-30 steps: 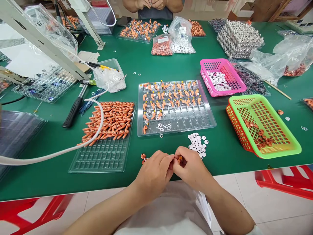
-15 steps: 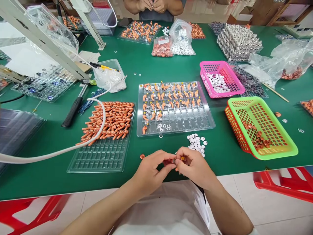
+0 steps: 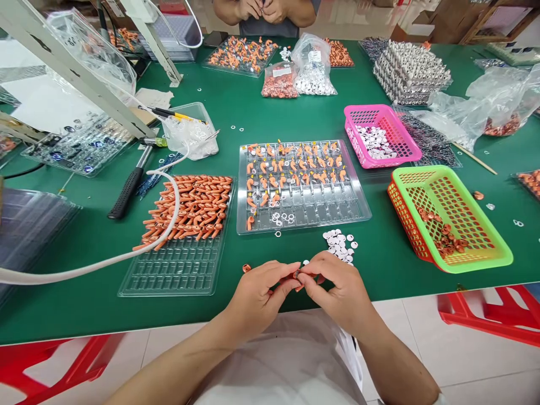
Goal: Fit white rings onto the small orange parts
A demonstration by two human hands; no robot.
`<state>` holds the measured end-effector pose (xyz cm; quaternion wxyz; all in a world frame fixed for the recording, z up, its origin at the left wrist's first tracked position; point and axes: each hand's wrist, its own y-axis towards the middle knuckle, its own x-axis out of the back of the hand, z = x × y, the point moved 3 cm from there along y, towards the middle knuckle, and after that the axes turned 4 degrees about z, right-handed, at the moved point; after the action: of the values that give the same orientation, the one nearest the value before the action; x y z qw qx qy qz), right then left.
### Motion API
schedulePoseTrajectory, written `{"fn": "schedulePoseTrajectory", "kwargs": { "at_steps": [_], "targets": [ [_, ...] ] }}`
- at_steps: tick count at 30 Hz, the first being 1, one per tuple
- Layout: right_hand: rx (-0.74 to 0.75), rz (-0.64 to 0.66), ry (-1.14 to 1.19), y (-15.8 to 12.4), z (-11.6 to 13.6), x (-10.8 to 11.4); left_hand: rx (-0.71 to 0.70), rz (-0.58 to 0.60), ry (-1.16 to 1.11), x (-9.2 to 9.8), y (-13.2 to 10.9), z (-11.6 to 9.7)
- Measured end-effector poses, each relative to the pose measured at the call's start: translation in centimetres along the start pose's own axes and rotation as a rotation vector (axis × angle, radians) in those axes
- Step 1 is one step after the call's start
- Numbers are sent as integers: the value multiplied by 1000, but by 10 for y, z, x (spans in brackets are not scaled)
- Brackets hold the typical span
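My left hand [image 3: 258, 295] and my right hand [image 3: 337, 287] meet at the near edge of the green table [image 3: 295, 115], fingertips pinched together on a small orange part [image 3: 296, 274] between them. A loose orange piece [image 3: 246, 268] lies just left of my left hand. A heap of small white discs [image 3: 340, 243] sits right behind my right hand. Beyond them lies a clear compartment tray [image 3: 301, 185] partly filled with orange curved parts. A second clear tray [image 3: 185, 236] to the left carries a pile of orange tube-like parts.
A green basket [image 3: 453, 219] with orange rings and a pink basket [image 3: 382, 135] with white discs stand at the right. A hammer [image 3: 129, 185] and a white hose [image 3: 105, 259] lie at the left. Another person's hands [image 3: 262, 8] work across the table. Bags of parts lie at the back.
My hands stayed together at the table edge; the fingers shifted on the small part, and the right hand's fingertips now cover more of it.
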<state>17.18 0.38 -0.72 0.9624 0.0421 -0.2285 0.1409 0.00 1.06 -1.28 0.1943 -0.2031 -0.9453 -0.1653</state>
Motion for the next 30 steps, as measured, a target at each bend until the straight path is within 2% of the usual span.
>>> {"fn": "schedulePoseTrajectory", "kwargs": {
  "at_steps": [13, 30],
  "targets": [
    [33, 11, -80, 2, -1, -4, -117, 15, 126, -3, 0, 1],
    [101, -111, -71, 2, -3, -13, -83, -13, 66, -4, -4, 5]
  ]
}}
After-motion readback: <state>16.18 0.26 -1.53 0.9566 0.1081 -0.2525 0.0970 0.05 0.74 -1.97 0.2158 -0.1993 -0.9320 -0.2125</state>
